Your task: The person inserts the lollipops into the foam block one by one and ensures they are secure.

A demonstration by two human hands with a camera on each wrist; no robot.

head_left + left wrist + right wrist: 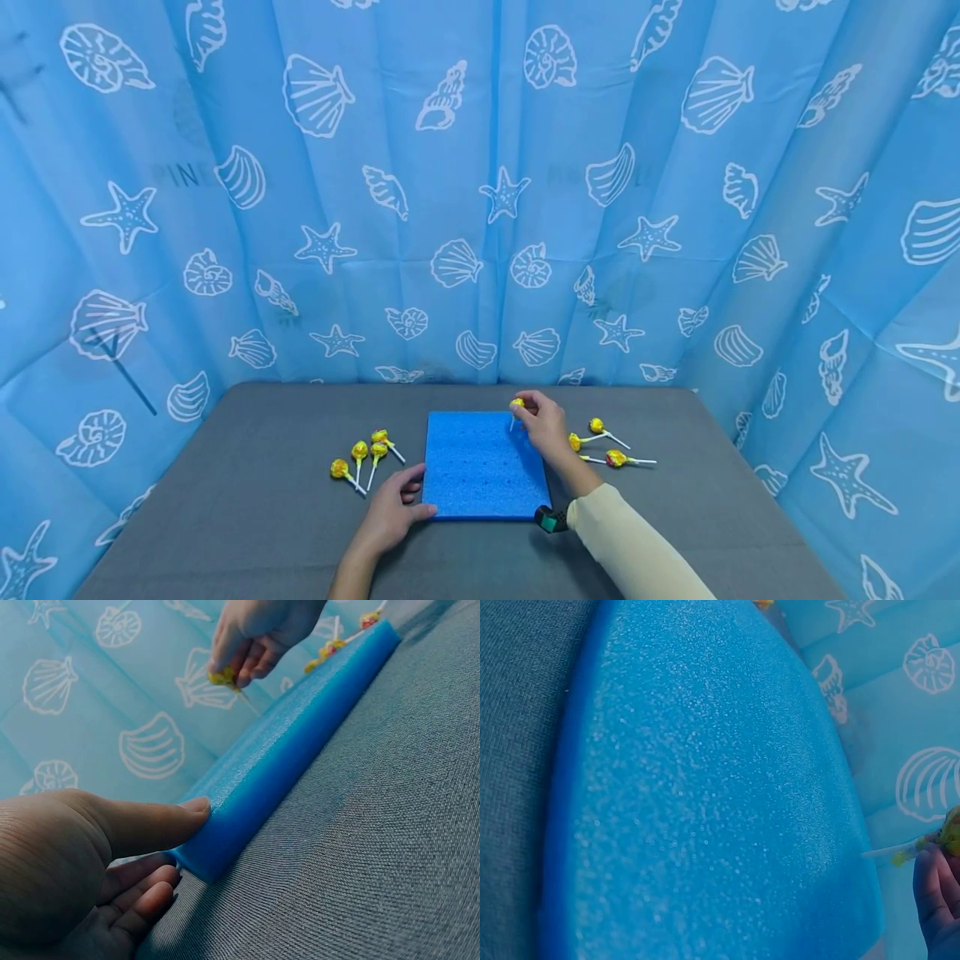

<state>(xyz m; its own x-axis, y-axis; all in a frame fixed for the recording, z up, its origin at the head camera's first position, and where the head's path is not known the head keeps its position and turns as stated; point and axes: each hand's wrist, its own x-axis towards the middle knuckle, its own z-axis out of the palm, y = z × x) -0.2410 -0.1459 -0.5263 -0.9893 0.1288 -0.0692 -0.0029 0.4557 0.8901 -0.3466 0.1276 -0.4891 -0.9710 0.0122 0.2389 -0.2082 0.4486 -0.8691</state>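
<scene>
In the head view a blue foam board with rows of small holes lies on the table. My right hand pinches a yellow-wrapped lollipop by its head between thumb and fingers, over the board's far right corner. Its white stick points down, and in the right wrist view the stick's tip overlaps the board's edge. My left hand rests at the near left corner. The thumb lies straight on the board's edge, while the other fingers bend loosely beside the corner.
Several yellow lollipops lie left of the board, sticks toward me. More lollipops lie to its right, near my right forearm. A grey cloth covers the table. Blue shell-patterned curtains hang behind and at both sides.
</scene>
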